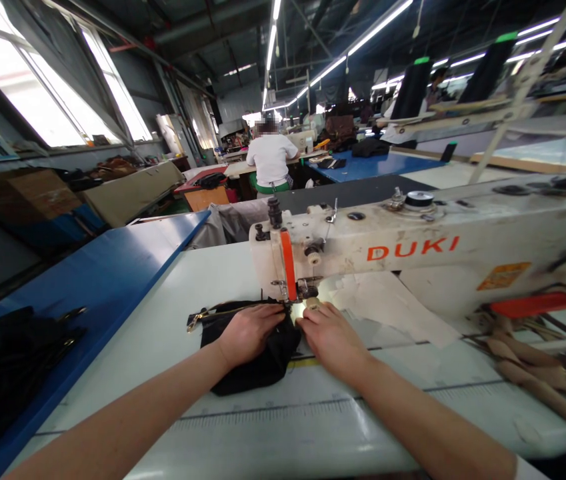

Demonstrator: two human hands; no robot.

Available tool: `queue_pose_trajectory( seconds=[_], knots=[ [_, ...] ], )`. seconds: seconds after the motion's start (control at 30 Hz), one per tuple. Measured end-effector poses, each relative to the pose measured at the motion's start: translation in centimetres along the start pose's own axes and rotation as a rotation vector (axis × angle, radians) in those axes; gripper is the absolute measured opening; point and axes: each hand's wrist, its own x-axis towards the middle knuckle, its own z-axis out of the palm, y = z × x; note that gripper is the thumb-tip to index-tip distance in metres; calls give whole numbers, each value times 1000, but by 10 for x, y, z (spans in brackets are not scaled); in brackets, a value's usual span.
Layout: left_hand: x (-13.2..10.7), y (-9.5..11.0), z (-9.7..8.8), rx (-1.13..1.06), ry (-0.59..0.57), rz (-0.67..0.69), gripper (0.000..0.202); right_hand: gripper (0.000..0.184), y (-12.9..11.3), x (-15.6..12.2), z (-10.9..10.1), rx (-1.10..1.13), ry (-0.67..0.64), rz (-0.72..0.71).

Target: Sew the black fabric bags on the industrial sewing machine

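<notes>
A black fabric pouch (253,375) lies under the head of a white sewing machine (413,247) marked DUKI. A zipper with a gold-coloured pull (193,323) runs along its far edge. My left hand (250,331) rests over the pouch with its fingers together, gripping the cloth just left of the needle area; its thumb is hidden. Close by on the right, my right hand (330,337) has curled fingers closed at the pouch's right edge, beside the presser foot. The needle itself is hard to make out. An orange guard strip (288,265) hangs in front of it.
Pale paper-like pieces (397,307) lie beneath the machine arm. A printed ruler (273,412) runs along the near table. On the left, black cloth items (17,367) sit on a blue surface (127,267). A person in a white shirt (270,160) sits ahead, facing away.
</notes>
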Motion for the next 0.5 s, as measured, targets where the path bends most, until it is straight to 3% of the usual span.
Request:
queue_pose_trajectory(
  seconds=[0.23,0.5],
  knots=[
    [1,2,-3,-12,-15,-13,42,17,1,-1,-1,37,32,5],
    [-60,37,-26,-41,-42,75,38,19,-4,-6,-2,167,83,-84]
  ],
)
